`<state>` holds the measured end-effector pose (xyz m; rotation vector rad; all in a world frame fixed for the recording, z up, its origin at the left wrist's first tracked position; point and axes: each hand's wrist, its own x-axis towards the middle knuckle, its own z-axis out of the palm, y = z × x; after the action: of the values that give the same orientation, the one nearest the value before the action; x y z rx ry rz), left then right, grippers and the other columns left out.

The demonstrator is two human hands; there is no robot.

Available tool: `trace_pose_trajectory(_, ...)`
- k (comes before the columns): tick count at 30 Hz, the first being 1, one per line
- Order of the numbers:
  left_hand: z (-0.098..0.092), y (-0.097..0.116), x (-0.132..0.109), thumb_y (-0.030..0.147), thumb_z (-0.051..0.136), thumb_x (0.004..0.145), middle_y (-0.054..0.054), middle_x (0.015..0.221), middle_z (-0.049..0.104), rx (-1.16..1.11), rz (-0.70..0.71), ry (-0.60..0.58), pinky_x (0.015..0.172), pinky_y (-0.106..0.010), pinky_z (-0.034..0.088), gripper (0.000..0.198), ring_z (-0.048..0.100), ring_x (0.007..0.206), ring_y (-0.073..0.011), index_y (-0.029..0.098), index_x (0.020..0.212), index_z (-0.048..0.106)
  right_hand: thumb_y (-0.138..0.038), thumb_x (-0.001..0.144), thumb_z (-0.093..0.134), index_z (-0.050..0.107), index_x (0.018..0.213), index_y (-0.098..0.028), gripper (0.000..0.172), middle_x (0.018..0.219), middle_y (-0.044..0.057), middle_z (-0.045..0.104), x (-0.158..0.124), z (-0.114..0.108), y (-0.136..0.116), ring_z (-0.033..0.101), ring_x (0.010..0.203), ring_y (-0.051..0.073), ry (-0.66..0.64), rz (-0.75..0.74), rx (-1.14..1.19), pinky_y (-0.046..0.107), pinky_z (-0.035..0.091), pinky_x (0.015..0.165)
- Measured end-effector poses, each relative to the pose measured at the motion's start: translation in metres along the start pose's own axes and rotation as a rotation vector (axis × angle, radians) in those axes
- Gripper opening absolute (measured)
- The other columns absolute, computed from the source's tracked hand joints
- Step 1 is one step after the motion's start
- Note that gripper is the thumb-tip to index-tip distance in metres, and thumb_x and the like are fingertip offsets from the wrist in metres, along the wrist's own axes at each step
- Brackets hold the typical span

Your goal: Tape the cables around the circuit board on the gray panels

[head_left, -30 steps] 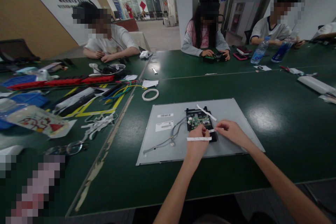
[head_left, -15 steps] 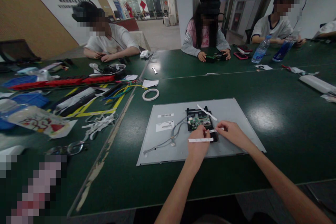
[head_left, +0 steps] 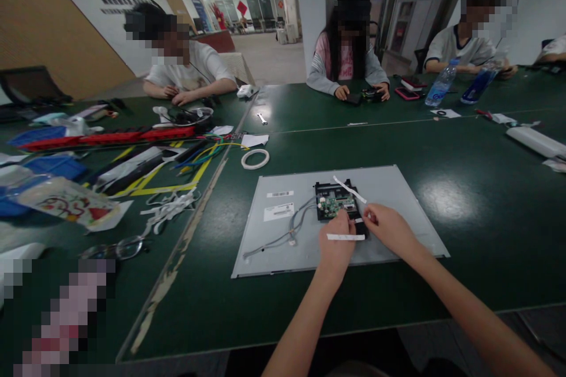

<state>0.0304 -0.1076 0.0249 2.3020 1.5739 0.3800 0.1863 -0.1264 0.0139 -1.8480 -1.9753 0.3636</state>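
A grey flat panel [head_left: 384, 188] lies on the green table. On it sits a black bracket with a green circuit board [head_left: 329, 206]. My left hand [head_left: 336, 241] is closed at the board's lower edge, its fingertips pinching a short strip of white tape [head_left: 358, 221]. A second white strip [head_left: 345, 237] lies across the back of this hand. My right hand [head_left: 391, 228] is closed, thumb and fingers pinched together at the right end of the short strip. Another strip [head_left: 349, 189] crosses the bracket's top right. Grey cables [head_left: 294, 224] run left from the board.
A roll of white tape [head_left: 255, 159] lies beyond the panel's upper left corner. At left are wires [head_left: 201, 156], glasses [head_left: 128, 247], blue trays [head_left: 57, 168] and a clear bag [head_left: 66, 203]. A small wrench [head_left: 262, 119] lies farther off. People sit across the table near bottles [head_left: 442, 83].
My left hand has shifted slightly right, carrying the strip on its back along. Less of the short strip shows between my hands. The panel and board stay put.
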Motion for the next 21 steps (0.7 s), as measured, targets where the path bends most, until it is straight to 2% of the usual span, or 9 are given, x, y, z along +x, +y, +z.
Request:
trace_pose_trajectory(6,0.002,-0.002,0.002,0.023,0.040,0.088,-0.007,0.079,0.064,0.054,0.010,-0.003,0.061,-0.028,0.039,0.016,0.062,0.073,-0.0212,0.017,0.096,0.053,-0.027,0.089,0.044,0.049,0.094,-0.021,0.009,0.086,0.004,0.063,-0.005,0.003,-0.006,0.059,0.070,0.018,0.006,0.013,-0.294,0.027,0.028,0.053)
trace_pose_trajectory(12,-0.001,-0.006,-0.002,0.026,0.045,0.087,-0.007,0.077,0.064,0.069,-0.010,0.042,0.057,-0.027,0.037,0.019,0.063,0.069,-0.0217,0.017,0.103,0.051,-0.025,0.090,0.041,0.046,0.095,-0.021,0.008,0.084,0.005,0.063,-0.007,-0.001,-0.005,0.061,0.070,0.020,0.019,0.054,-0.373,0.028,0.025,0.051)
trace_pose_trajectory(17,-0.005,-0.009,-0.009,0.024,0.044,0.087,-0.008,0.079,0.065,0.089,-0.022,0.035,0.056,-0.026,0.036,0.021,0.063,0.070,-0.0216,0.017,0.106,0.049,-0.020,0.088,0.042,0.048,0.093,-0.021,0.008,0.082,0.004,0.063,-0.005,-0.005,0.011,0.059,0.067,0.019,0.034,0.144,-0.339,0.027,0.025,0.052)
trace_pose_trajectory(21,-0.014,-0.010,-0.013,0.019,0.043,0.086,-0.007,0.079,0.064,0.109,-0.025,0.013,0.057,-0.026,0.036,0.020,0.062,0.070,-0.0209,0.016,0.105,0.048,-0.021,0.085,0.045,0.053,0.097,-0.021,0.014,0.087,0.004,0.062,0.003,-0.010,0.025,0.058,0.071,0.017,0.069,0.123,-0.138,0.026,0.031,0.057)
